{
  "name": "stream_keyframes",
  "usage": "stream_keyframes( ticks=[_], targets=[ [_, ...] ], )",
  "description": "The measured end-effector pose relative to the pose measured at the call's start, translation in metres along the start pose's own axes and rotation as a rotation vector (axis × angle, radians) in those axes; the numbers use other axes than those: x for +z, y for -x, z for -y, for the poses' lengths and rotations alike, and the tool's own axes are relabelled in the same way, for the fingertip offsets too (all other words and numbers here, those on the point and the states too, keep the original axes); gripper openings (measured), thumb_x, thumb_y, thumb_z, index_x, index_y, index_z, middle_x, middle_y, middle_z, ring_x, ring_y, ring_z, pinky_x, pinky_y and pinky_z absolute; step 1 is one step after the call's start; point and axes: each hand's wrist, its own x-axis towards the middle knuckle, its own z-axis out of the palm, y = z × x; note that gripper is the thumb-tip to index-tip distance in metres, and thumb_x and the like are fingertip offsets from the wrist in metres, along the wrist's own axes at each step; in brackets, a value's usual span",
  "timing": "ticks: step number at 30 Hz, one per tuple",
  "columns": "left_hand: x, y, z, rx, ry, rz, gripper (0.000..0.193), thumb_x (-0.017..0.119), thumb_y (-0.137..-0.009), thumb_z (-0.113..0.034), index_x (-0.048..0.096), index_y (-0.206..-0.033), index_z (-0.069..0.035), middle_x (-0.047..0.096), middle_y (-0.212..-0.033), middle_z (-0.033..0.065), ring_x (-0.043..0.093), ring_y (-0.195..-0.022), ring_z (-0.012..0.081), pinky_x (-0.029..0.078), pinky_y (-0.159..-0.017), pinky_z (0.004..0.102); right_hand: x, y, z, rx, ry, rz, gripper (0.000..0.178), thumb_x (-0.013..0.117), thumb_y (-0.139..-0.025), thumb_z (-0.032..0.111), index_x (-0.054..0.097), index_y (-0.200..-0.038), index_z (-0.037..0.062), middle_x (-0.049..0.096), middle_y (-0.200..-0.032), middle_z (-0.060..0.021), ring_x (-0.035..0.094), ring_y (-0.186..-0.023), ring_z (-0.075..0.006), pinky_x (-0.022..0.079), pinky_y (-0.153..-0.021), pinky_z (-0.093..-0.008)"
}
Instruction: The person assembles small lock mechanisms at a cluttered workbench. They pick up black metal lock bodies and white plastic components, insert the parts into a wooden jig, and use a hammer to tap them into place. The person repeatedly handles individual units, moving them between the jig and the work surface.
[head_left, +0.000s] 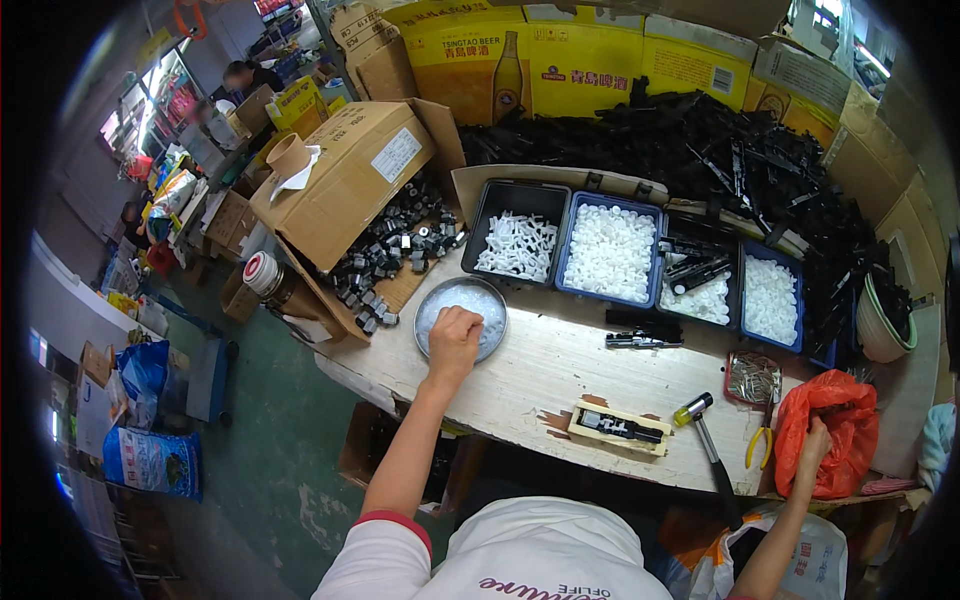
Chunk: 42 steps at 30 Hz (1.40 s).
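My left hand (455, 338) reaches over a round metal dish (426, 305) that holds a pale, whitish material. Its fingers are drawn together and point down into the dish; what they pinch, if anything, is hidden. Far to the right, my right hand (817, 438) is at the mouth of a red plastic bag (838, 392), its fingertips hidden by the plastic. Between the hands, a light wooden fixture (590, 432) lies on the table with a black mechanical part (622, 425) in it. Beside that rests a hammer (708, 440) with a yellow-and-black head.
Bins of white plastic pieces (610, 250) line the back, before a heap of black parts (720, 160). A cardboard box (350, 180) spills small black-and-grey parts (395, 250) at left. Yellow-handled pliers (760, 447) and a red tray of small metal pins (752, 378) sit near the bag.
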Motion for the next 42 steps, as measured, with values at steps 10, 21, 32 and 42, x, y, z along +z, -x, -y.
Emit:
stream_keyframes(
  ticks=[10, 21, 32, 42],
  targets=[
    [-0.016, -0.001, -0.015, -0.093, 0.095, -0.006, 0.013, 0.064, -0.066, 0.005, 0.062, -0.077, -0.002, 0.056, -0.071, 0.0069, 0.055, -0.066, 0.0195, 0.045, -0.056, 0.0296, -0.061, 0.029, 0.022, 0.112, -0.817, -0.42, 0.019, 0.048, -0.09, 0.01, 0.058, -0.102, -0.0019, 0.058, -0.094, -0.0066, 0.055, -0.085, -0.0154, 0.044, -0.077, -0.027],
    [-0.021, 0.016, -0.086, -0.534, 1.131, 0.177, 0.01, 0.059, -0.076, 0.008, 0.061, -0.085, 0.002, 0.054, -0.085, 0.0067, 0.06, -0.07, 0.0142, 0.052, -0.059, 0.0253, -0.085, 0.09, 0.242, -0.647, -1.135, 0.096, 0.018, 0.067, -0.071, 0.001, 0.064, -0.088, 0.0007, 0.062, -0.075, -0.0089, 0.056, -0.068, -0.0208, 0.042, -0.068, -0.0286],
    [0.001, 0.034, -0.137, -0.461, 1.227, 0.413, 0.01, 0.063, -0.074, 0.008, 0.061, -0.083, 0.003, 0.055, -0.085, 0.0073, 0.06, -0.071, 0.0139, 0.052, -0.062, 0.0235, -0.083, 0.095, 0.27, -0.758, -1.194, 0.168, 0.017, 0.069, -0.071, 0.008, 0.064, -0.087, 0.0024, 0.058, -0.067, -0.0063, 0.052, -0.061, -0.0189, 0.036, -0.061, -0.0296],
    [0.003, 0.034, -0.151, 0.011, 0.867, 0.406, 0.018, 0.064, -0.068, 0.011, 0.063, -0.083, 0.0, 0.059, -0.084, 0.008, 0.058, -0.074, 0.0156, 0.048, -0.062, 0.0245, -0.082, 0.096, 0.26, -0.525, -1.329, 0.625, 0.017, 0.065, -0.078, 0.009, 0.065, -0.092, 0.0007, 0.061, -0.071, -0.0038, 0.055, -0.066, -0.0125, 0.042, -0.062, -0.0249]
  ],
)
